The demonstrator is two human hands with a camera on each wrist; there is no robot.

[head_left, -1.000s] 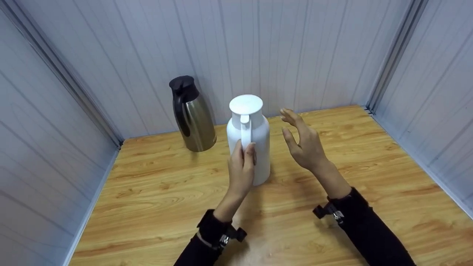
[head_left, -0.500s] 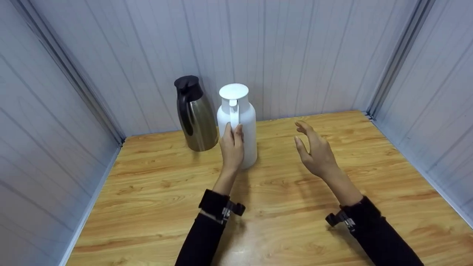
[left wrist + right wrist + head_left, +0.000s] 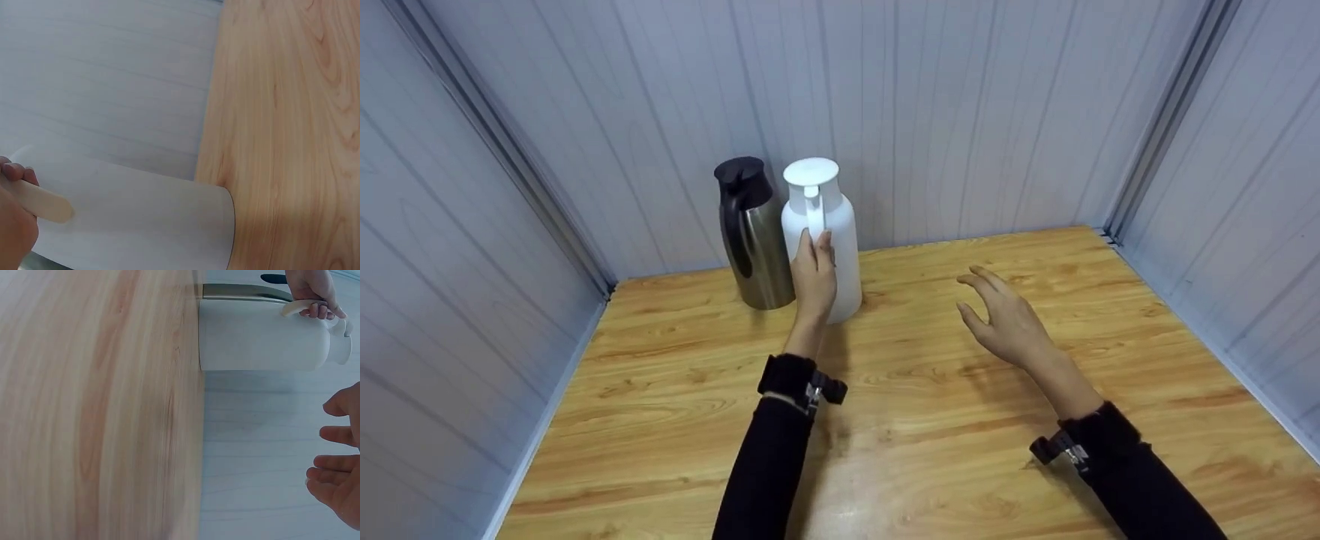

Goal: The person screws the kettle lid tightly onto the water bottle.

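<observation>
A white jug (image 3: 830,225) with a lid and a slim handle stands on the wooden table (image 3: 930,450) near the back wall, right beside a steel jug (image 3: 751,236) with a black lid. My left hand (image 3: 812,277) grips the white jug's handle (image 3: 301,308), fingers curled round it. The left wrist view shows the white jug (image 3: 135,219) close up with my fingers (image 3: 17,174) on its handle. My right hand (image 3: 1005,319) hovers above the table to the right of the jugs, fingers relaxed and spread, holding nothing.
Grey panelled walls (image 3: 960,112) close the table in at the back and on both sides. The wooden surface stretches bare from the jugs to the near edge.
My left hand has slid the white jug away and leftward until it stands against the steel jug. My right hand has dropped lower and drifted slightly right.
</observation>
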